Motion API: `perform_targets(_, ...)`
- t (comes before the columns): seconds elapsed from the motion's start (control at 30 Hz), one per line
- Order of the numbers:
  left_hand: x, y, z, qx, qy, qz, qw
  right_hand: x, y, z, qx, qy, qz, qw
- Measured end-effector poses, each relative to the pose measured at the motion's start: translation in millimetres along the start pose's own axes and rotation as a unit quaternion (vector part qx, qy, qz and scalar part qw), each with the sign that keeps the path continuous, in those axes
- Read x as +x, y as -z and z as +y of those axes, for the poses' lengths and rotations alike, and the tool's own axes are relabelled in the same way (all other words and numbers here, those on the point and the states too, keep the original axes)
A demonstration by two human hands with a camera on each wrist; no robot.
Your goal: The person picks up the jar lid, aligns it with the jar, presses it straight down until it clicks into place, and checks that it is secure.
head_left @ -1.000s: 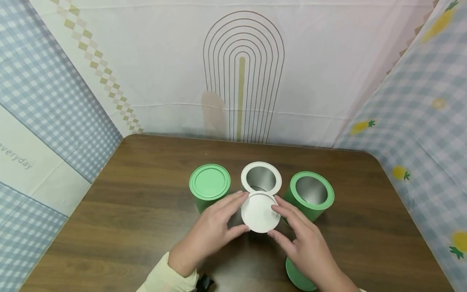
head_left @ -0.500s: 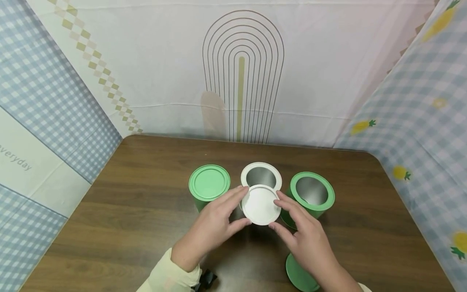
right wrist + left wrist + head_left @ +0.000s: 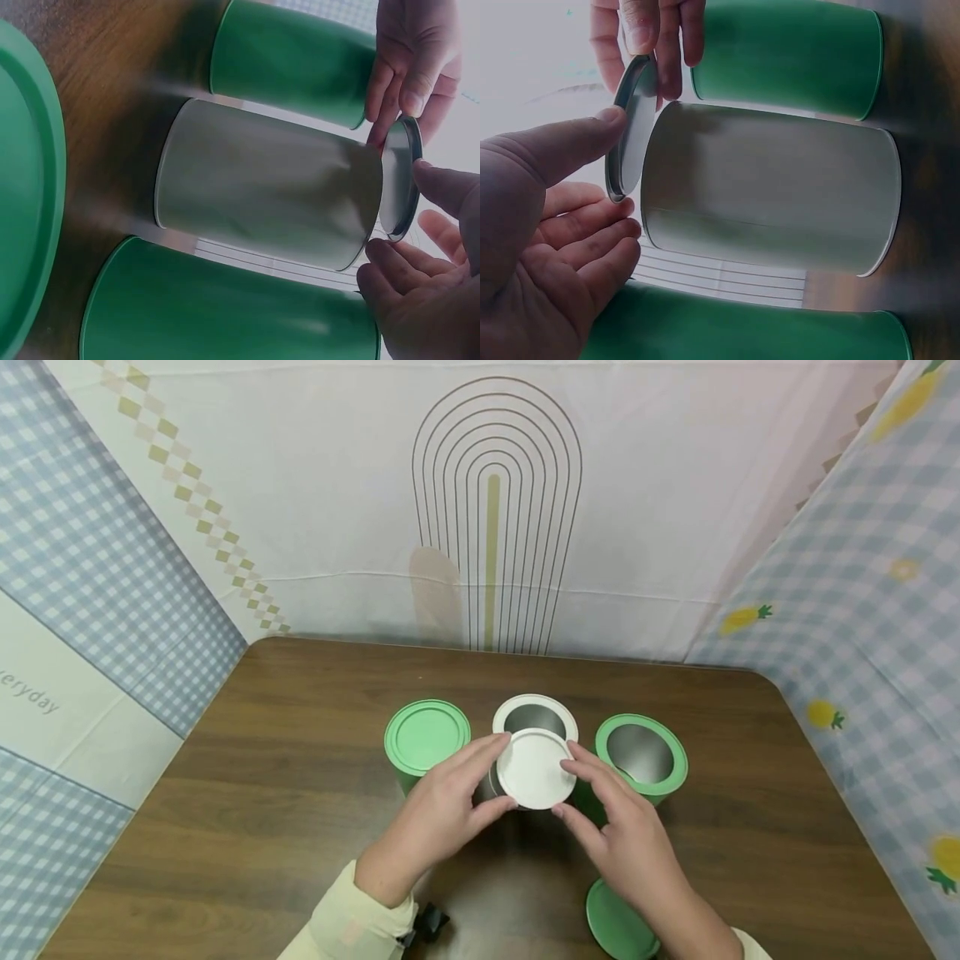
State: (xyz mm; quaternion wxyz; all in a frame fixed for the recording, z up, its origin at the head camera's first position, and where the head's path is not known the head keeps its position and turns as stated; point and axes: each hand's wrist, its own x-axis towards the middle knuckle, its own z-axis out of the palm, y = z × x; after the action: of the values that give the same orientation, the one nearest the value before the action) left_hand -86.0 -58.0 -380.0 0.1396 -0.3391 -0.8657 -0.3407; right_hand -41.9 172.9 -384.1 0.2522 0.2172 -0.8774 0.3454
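Both hands hold a round white lid (image 3: 536, 768) by its edge, tilted just above the near rim of an uncovered white can (image 3: 536, 703). My left hand (image 3: 438, 814) pinches the lid's left side between thumb and fingers. On the opposite side, my right hand (image 3: 622, 831) grips it the same way. The wrist views show the lid (image 3: 634, 127) close to the mouth of the upright white can (image 3: 270, 184); whether they touch I cannot tell. Part of the can's opening is hidden by the lid.
Left of the white can stands a green can (image 3: 427, 739) with its lid on. To the right is an uncovered green can (image 3: 642, 756). A loose green lid (image 3: 617, 922) lies on the wooden table (image 3: 247, 827), partly under my right forearm. Patterned cloth (image 3: 645, 510) hangs behind.
The white lid has moved away from the person, up over the white can's near rim, carried by both hands. The cans and the green lid stay in place.
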Motion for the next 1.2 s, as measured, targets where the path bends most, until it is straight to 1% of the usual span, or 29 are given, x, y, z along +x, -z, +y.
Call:
perform_targets(0.13,2.8,0.5,0.0,-0.004,0.004,-0.004,1.0,2.1,0,1,-0.003,-0.005,-0.005,1.0)
perform_targets(0.57,8.5,1.7,0.8,0.007,0.009,-0.026,0.9996,13.0,3,2,-0.024,-0.022,-0.031,0.999)
perform_targets(0.8,11.9,0.3,3.0,0.005,0.019,-0.025,0.9995,17.5,2,1,-0.029,-0.028,-0.036,0.9985)
perform_targets(1.07,14.8,0.0,6.8,0.006,0.04,-0.033,0.9987,21.6,3,1,-0.033,-0.04,-0.044,0.9977)
perform_targets(1.2,16.4,0.9,8.8,0.01,0.041,-0.029,0.9987,23.6,5,2,-0.03,-0.037,-0.046,0.9978)
